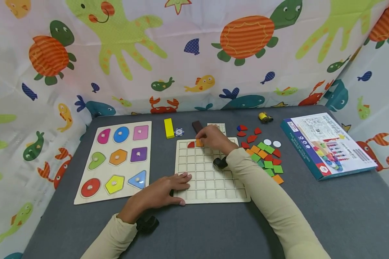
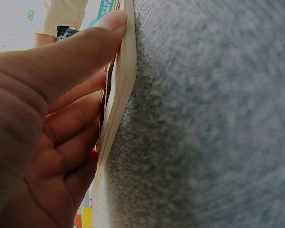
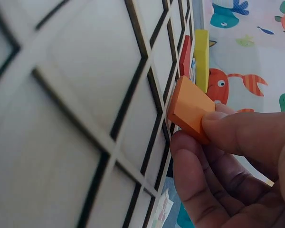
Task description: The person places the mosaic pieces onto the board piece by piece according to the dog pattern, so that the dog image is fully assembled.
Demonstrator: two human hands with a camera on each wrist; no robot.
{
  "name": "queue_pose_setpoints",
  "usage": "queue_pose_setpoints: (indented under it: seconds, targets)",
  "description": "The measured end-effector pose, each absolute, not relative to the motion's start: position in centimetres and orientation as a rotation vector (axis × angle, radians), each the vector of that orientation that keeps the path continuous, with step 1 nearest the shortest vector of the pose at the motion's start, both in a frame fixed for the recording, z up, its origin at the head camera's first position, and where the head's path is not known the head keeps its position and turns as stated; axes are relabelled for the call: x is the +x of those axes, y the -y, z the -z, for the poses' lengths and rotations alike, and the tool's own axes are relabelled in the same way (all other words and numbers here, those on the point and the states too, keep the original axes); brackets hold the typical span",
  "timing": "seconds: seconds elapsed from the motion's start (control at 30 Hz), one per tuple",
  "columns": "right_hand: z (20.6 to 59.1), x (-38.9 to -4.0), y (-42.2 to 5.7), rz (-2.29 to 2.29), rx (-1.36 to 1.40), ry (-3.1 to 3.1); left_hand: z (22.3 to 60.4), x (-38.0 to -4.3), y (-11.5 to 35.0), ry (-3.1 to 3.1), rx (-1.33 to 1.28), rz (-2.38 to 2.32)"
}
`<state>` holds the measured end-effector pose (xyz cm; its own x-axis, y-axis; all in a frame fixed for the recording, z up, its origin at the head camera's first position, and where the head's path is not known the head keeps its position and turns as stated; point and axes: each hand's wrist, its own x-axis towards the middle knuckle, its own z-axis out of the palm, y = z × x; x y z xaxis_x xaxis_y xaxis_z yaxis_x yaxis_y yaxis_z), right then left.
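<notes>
Pinched 1 orange tile (image 3: 192, 109) in the right hand (image 1: 215, 138), tilted at the far row of the board (image 1: 210, 194) beside 1 red piece (image 1: 191, 144), rested the left hand (image 1: 163, 190) spread at its near left corner, and seemed mid-placement, with levelling and seating probably next.

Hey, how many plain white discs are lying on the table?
2: one white disc and a second disc just right of it, both right of the grid board. The right sleeve may hide others.

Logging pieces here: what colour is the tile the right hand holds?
The tile is orange, clearest in the right wrist view.
</notes>
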<state>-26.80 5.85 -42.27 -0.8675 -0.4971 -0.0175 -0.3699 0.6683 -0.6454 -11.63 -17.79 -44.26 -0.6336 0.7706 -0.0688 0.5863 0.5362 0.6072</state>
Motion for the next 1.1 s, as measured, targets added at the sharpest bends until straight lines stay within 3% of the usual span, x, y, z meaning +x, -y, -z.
queue_pose_setpoints:
  seconds: [1.1]
  targets:
    - [42.1,-26.8,-7.6,0.952,-0.705,-2.682,44.1,-11.5,17.5,-2.44,1.054,-0.784]
